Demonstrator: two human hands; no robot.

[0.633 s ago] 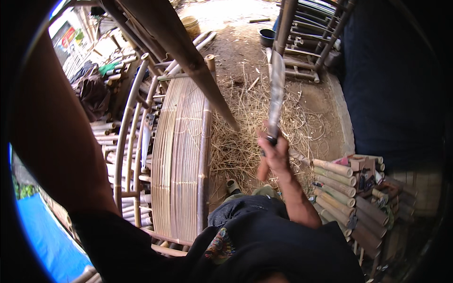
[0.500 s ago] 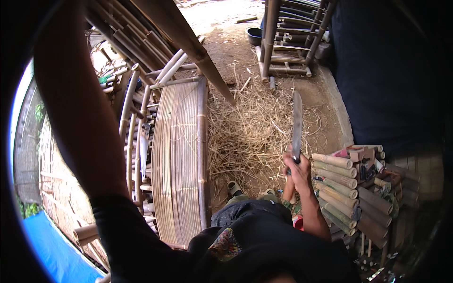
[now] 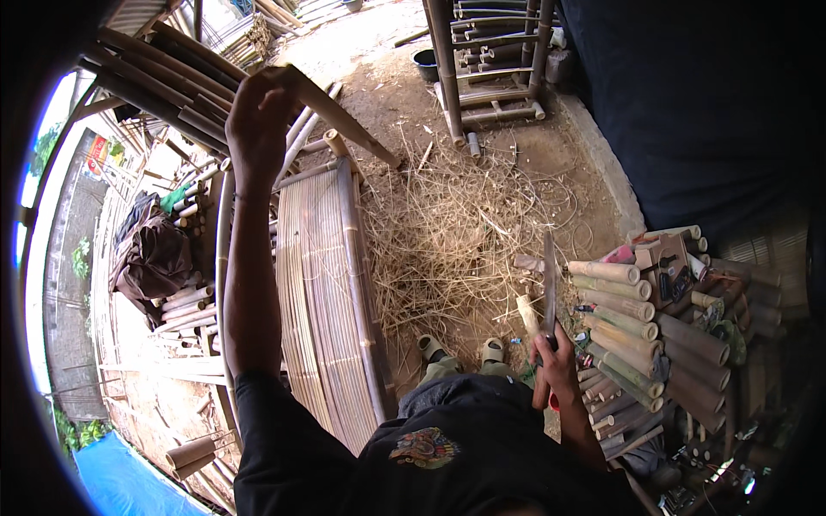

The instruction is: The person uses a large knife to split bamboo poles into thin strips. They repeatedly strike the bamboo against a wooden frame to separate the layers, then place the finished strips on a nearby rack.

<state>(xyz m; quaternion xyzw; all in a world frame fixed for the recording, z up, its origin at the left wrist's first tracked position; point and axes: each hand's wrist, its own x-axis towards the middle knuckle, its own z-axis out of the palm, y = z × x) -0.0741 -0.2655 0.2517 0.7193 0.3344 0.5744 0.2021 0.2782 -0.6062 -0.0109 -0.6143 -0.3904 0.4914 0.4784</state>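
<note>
My raised left hand (image 3: 261, 116) is closed round the upper end of a thick brown bamboo pole (image 3: 348, 129). The pole slants down to the right, its lower end over the littered ground. Low at the right, my right hand (image 3: 555, 354) grips a machete, its long dark blade (image 3: 549, 279) pointing away from me. The brown handle (image 3: 540, 394) shows below the fist. Beside the blade is a pale cut piece of bamboo or wood (image 3: 527, 316); whether the hand touches it I cannot tell. Farther off, a small brownish piece (image 3: 529, 263) shows left of the blade.
A slatted bamboo bench (image 3: 314, 301) stands left of my feet. Shavings (image 3: 456, 232) cover the ground ahead. Stacked bamboo tubes (image 3: 619, 344) and a cardboard box (image 3: 662, 267) lie at the right. A bamboo rack (image 3: 495, 95) and black bucket (image 3: 425, 64) stand beyond; dark cloth (image 3: 688, 112) hangs at right.
My left arm and the pole have shifted, bringing the left hand into view. My right hand has moved down toward me with the machete, and the pale piece now shows beside its blade.
</note>
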